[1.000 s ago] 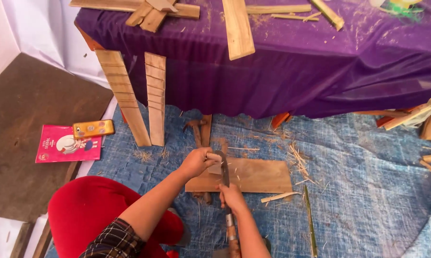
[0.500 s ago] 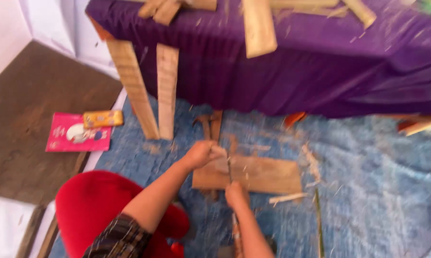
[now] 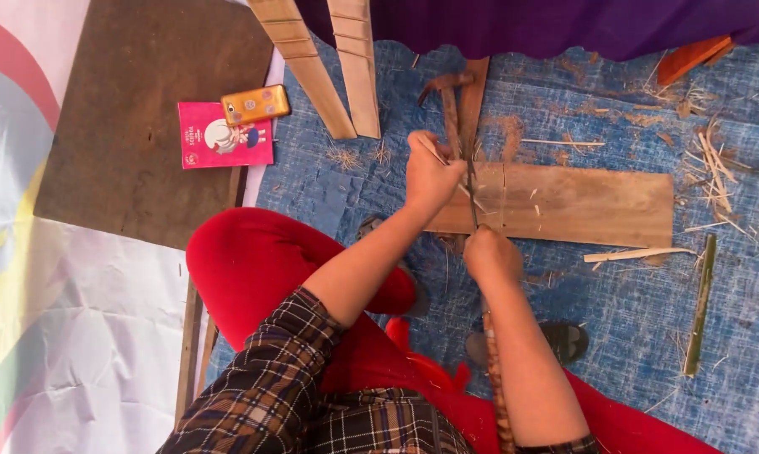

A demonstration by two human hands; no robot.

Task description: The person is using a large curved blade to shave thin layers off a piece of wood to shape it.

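Observation:
My left hand [image 3: 430, 175] grips a thin pale bamboo strip [image 3: 434, 150] at the left end of a flat wooden board [image 3: 581, 204] lying on the blue tarp. My right hand [image 3: 490, 254] is closed around the handle of a knife whose narrow blade [image 3: 470, 189] points away from me across the board, against the strip. A long brown-patterned stick [image 3: 495, 387] runs beside my right forearm toward the camera. Pale shavings lie scattered on the board.
A green bamboo stick [image 3: 700, 304] and a split pale strip [image 3: 636, 253] lie at right. Two wooden slats [image 3: 329, 67] lean against the purple-draped table [image 3: 564, 25]. A hammer [image 3: 446, 92], a pink booklet [image 3: 225, 139] and an orange phone [image 3: 256, 104] lie nearby. A sandal [image 3: 564, 336] lies by my red-trousered leg.
The view has tilted downward and closer, so the tabletop is out of sight. Both hands stay at the board's left end with the knife and strip.

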